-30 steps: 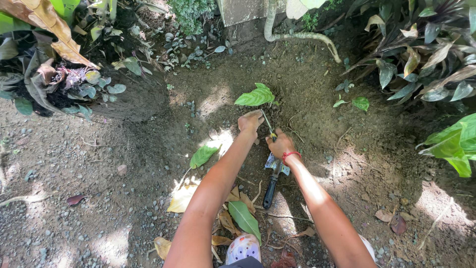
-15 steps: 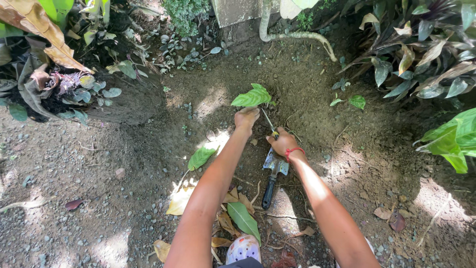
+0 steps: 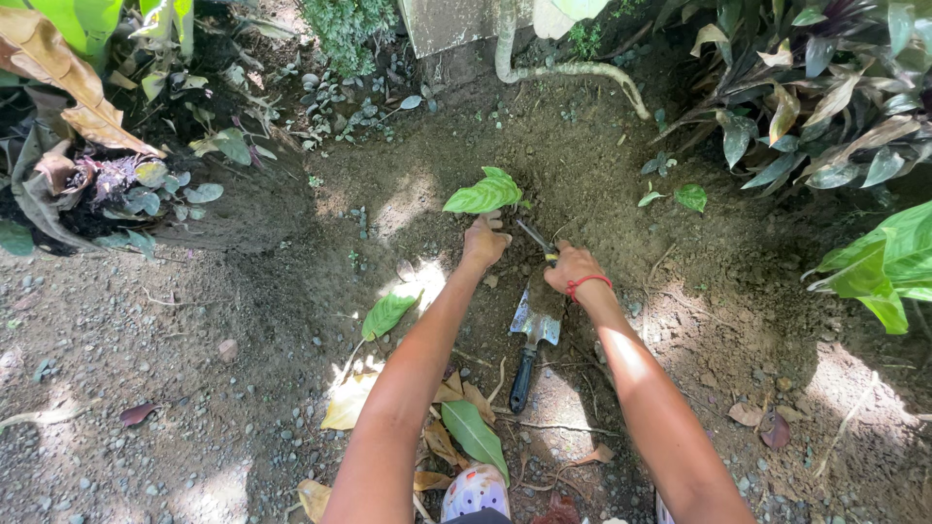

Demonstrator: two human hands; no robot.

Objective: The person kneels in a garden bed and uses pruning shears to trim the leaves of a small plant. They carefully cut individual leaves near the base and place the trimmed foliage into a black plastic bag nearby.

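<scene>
A small plant with one striped green leaf (image 3: pixel 482 194) stands in dark loose soil (image 3: pixel 582 165). Its thin stem (image 3: pixel 532 236) slants down to my right hand (image 3: pixel 573 269), which has a red band on the wrist and is closed around the stem's lower end. My left hand (image 3: pixel 482 241) rests on the soil just below the leaf with its fingers bent downward. Whether it holds anything is hidden. A hand trowel (image 3: pixel 531 340) with a black handle lies flat on the ground between my forearms, touching neither hand.
Fallen green and yellow leaves (image 3: pixel 388 312) lie near my knees. A pale curved root or pipe (image 3: pixel 573 70) runs at the back, below a concrete block (image 3: pixel 447 24). Leafy plants (image 3: pixel 825 116) crowd the right side, and more plants (image 3: pixel 116 175) fill the back left. Gravelly ground (image 3: pixel 126 388) lies to the left.
Both hands stay at the plant's base. My right hand has shifted slightly farther away along the stem. The trowel has not moved.
</scene>
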